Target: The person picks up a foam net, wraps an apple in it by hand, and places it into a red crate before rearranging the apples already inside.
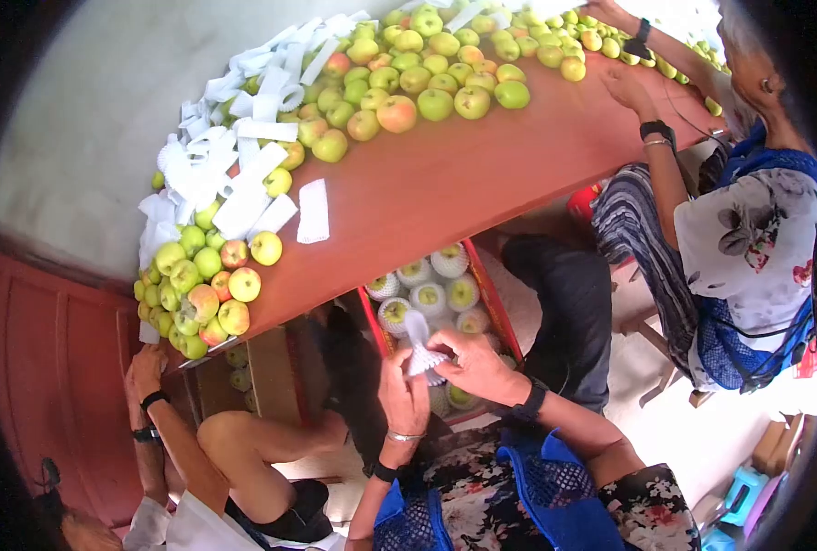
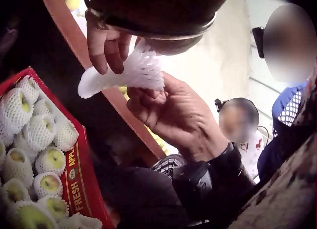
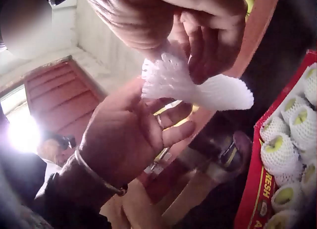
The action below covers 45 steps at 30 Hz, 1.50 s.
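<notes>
A white foam net sleeve is between the two hands, above the fruit box. Its wide, frilled end lies at the fingers and its narrow end sticks out away from the body. My right hand pinches the frilled end, with the thumb at its opening, as the right wrist view shows around the foam net. My left hand holds the same end from the other side; its other fingers hang loosely below the net. In the left wrist view, the left fingers lie against the net.
Below the hands stands a red box of apples in foam nets. A red-brown table bears heaped apples and loose foam sleeves. Other people sit at right and lower left.
</notes>
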Tool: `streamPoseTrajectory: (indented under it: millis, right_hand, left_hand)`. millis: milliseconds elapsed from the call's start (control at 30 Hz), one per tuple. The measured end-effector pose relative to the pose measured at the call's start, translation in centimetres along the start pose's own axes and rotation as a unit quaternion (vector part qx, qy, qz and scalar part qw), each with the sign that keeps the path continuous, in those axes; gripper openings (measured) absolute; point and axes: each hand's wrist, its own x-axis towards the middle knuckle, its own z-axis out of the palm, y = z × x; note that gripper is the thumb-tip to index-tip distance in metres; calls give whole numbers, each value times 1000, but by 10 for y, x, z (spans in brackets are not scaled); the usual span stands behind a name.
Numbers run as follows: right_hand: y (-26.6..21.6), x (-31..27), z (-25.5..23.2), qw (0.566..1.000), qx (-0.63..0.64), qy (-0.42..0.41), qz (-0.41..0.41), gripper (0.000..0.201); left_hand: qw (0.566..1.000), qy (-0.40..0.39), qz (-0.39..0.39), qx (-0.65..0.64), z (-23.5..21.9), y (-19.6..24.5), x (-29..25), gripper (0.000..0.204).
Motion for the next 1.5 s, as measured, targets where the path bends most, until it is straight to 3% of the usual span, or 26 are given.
streamPoseTrajectory:
  millis: [100,200,267,333,367,467,500,600,733,800,933,967,1067,1100,1233,1333,1367,1467,1500]
  right_hand:
    - [9,1,0,999,34,-9,5,15]
    - [9,4,-7,996,23,-79,17,17]
    - [21,6,-6,990,50,-110,74,19]
    - [47,1,2,974,142,-125,127,25]
    - [44,2,-1,955,178,-149,185,27]
    - [48,1,10,870,331,-154,331,23]
    - [50,-1,18,829,389,-142,375,21]
    - [43,3,29,845,382,-243,285,21]
    - [26,5,38,841,325,-294,317,20]
    - [31,1,47,851,336,-272,299,24]
    - [50,-4,59,859,361,-221,286,22]
    - [55,-6,61,863,369,-199,280,23]
    - [55,-3,54,792,475,-164,347,28]
    - [58,-3,55,750,532,-161,360,34]
    - [60,-1,43,678,653,-130,312,37]
    - [58,2,37,625,718,-137,274,35]
    - [58,2,38,643,705,-122,271,33]
    - [64,1,44,650,702,-72,281,31]
    - [66,2,45,651,690,-65,308,31]
  left_hand:
    - [999,21,25,4,1,-8,3,22]
    - [1000,-7,5,5,2,-11,3,20]
    - [986,-1,-120,-118,11,-16,2,14]
    - [918,-15,-290,-270,20,-37,-10,15]
    - [858,-13,-361,-365,19,-31,-8,24]
    - [750,-61,-450,-481,5,-38,-5,30]
    - [734,-72,-430,-520,1,-49,-8,32]
    - [736,22,-413,-536,-9,-60,-8,28]
    - [769,130,-377,-499,-10,-65,-6,23]
    - [775,159,-385,-476,-11,-55,-2,23]
    - [772,75,-395,-492,-25,-58,-5,36]
    - [685,102,-451,-562,-27,-55,-3,43]
    - [592,77,-444,-668,-25,-63,-8,46]
    - [584,73,-442,-677,-21,-60,-6,45]
    - [587,67,-478,-649,-7,-67,-8,41]
    - [570,-16,-428,-701,2,-71,-8,38]
    - [535,-73,-398,-742,6,-73,-5,38]
    - [673,17,-442,-593,19,-61,-2,45]
    - [678,13,-441,-588,18,-62,-2,51]
